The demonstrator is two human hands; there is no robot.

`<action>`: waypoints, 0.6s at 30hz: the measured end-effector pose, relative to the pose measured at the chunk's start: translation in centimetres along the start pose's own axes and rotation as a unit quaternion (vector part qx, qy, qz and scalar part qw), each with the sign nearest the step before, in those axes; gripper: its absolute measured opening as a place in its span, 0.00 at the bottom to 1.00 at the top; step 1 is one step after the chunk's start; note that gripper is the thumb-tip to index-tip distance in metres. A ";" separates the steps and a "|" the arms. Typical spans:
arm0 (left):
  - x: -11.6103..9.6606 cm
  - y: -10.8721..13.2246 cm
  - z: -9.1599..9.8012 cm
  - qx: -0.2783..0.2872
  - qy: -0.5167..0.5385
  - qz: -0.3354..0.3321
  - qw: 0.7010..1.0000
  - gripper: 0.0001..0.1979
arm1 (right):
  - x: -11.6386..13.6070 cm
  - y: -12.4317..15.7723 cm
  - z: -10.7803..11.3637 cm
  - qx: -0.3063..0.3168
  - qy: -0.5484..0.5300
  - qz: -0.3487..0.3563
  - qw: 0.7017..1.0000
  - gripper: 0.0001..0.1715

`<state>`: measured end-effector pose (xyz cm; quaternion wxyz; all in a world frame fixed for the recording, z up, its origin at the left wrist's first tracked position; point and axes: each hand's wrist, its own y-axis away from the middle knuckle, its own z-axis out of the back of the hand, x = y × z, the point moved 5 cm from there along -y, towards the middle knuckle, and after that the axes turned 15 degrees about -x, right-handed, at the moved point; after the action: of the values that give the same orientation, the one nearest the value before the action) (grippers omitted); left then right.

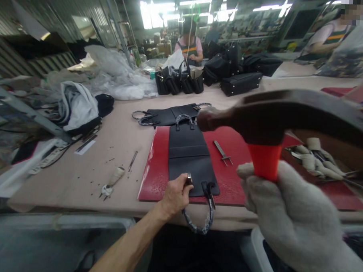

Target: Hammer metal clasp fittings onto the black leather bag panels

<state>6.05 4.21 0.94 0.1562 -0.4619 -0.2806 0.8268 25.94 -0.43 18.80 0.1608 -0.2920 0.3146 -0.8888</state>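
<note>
My right hand [289,209], in a pale work glove, grips a claw hammer [266,119] by its orange handle, raised close to the camera. My bare left hand [177,192] pinches a small metal punch [189,178] upright on a black leather bag panel [188,148]. A wrapped handle [200,229] at the panel's near end hangs over the table edge; another handle [184,118] sits at its far end. The panel lies on a red board [156,171]. Right of it on the board rests a pronged metal tool [223,152].
Beyond lies a second black bag panel [170,115] with handles. To the left are a taped pronged tool [111,183] and a thin metal rod [132,160]. A box of wrapped tools [315,158] stands right. Black bags [179,79] and a person [189,48] are farther back.
</note>
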 end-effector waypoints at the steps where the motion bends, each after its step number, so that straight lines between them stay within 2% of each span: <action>1: 0.0 0.0 0.0 -0.003 -0.003 -0.001 1.000 0.09 | -0.1 0.4 -0.3 0.018 0.021 0.012 1.000 0.16; 4: 0.0 0.0 0.0 -0.007 -0.009 -0.005 1.000 0.10 | -1.3 1.9 -2.1 0.143 0.135 0.058 0.979 0.14; 6: -0.1 0.0 0.1 -0.005 -0.010 -0.009 1.000 0.09 | -2.9 2.2 -2.4 0.183 0.188 0.034 0.964 0.12; 10: -0.3 -0.2 0.3 0.006 -0.011 -0.014 1.000 0.08 | -7.5 2.7 -1.5 0.175 0.273 -0.085 0.942 0.12; 15: -0.2 -0.2 0.3 0.008 -0.002 -0.021 1.000 0.08 | -15.2 6.1 -0.8 0.154 0.343 -0.235 0.896 0.18; 16: -0.2 -0.2 0.3 0.003 0.001 -0.028 1.000 0.09 | -16.4 6.7 -0.9 0.149 0.357 -0.247 0.889 0.18; 18: -0.1 -0.1 0.4 -0.001 0.007 -0.039 0.999 0.10 | -17.5 7.3 -1.4 0.127 0.383 -0.226 0.886 0.19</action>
<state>5.78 4.11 1.27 0.1902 -0.4565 -0.2983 0.8164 39.45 2.98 5.87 -0.1419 0.0311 0.1617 -0.9761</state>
